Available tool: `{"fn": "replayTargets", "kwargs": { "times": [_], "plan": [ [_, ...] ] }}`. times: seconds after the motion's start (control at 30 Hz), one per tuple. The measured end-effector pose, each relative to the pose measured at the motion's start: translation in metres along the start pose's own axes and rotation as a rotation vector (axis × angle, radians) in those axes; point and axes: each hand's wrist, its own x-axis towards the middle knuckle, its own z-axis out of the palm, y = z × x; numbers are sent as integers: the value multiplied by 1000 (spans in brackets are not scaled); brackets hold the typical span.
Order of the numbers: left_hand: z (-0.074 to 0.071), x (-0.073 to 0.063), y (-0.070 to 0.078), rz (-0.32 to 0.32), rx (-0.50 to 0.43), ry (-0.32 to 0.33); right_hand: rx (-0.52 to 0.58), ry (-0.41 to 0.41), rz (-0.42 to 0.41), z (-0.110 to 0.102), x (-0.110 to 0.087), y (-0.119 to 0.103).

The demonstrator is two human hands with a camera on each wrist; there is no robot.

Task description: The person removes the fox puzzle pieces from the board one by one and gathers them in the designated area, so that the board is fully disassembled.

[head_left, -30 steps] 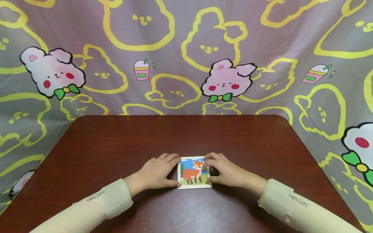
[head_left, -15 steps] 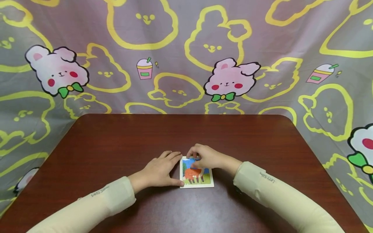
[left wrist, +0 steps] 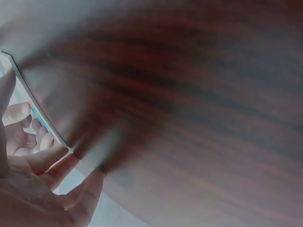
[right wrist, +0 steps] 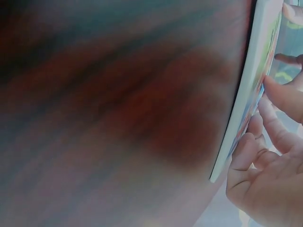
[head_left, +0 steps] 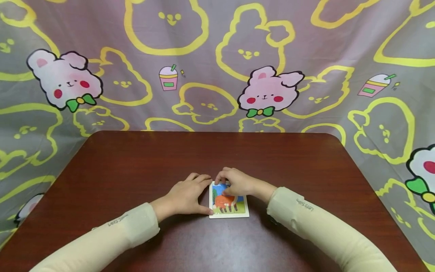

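A small square fox jigsaw puzzle [head_left: 238,208] with a white frame lies flat on the brown table. My left hand [head_left: 186,197] is spread along its left side, thumb at the near corner and forefinger at the far one. In the left wrist view those fingertips meet the edge of the puzzle [left wrist: 40,108]. My right hand [head_left: 239,183] reaches over the far side with curled fingers, thumb and fingertips on the upper left of the picture. It covers the fox's head. The right wrist view shows its thumb [right wrist: 279,92] on the picture face.
The dark wooden table [head_left: 142,158] has rounded far corners. A grey curtain [head_left: 204,68] with yellow outlines and rabbit prints hangs behind and along both sides.
My right hand has moved left from the puzzle's right edge to its upper left, covering the fox's head. My left hand keeps its place at the left side.
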Motion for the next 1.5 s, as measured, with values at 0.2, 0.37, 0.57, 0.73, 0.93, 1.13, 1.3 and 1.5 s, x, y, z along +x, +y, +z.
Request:
{"fn": "replayTargets", "kwargs": {
  "times": [0.2, 0.37, 0.57, 0.73, 0.93, 1.13, 1.3, 1.5],
  "plan": [
    [1, 0, -1, -8, -2, -2, -2, -2, 49, 2, 3, -3],
    [1, 0, 0, -6, -16, -7, -1, 4, 66, 5, 4, -3],
    [1, -1, -1, -11, -14, -2, -22, 10, 32, 6, 5, -3],
    [1, -1, -1, -10, -12, 8, -37, 5, 40, 4, 7, -5],
    [2, -2, -1, -10, -20, 4, -30, -16, 54, 3, 7, -5],
    [2, -2, 0, -6, -13, -2, 4, -14, 68, 6, 8, -2],
    [2, -2, 0, -7, -14, -9, 32, -14, 74, 6, 7, -3],
    [1, -2, 0, -10, -19, -6, 73, -20, 78, 5, 7, -5]
  ]
}}
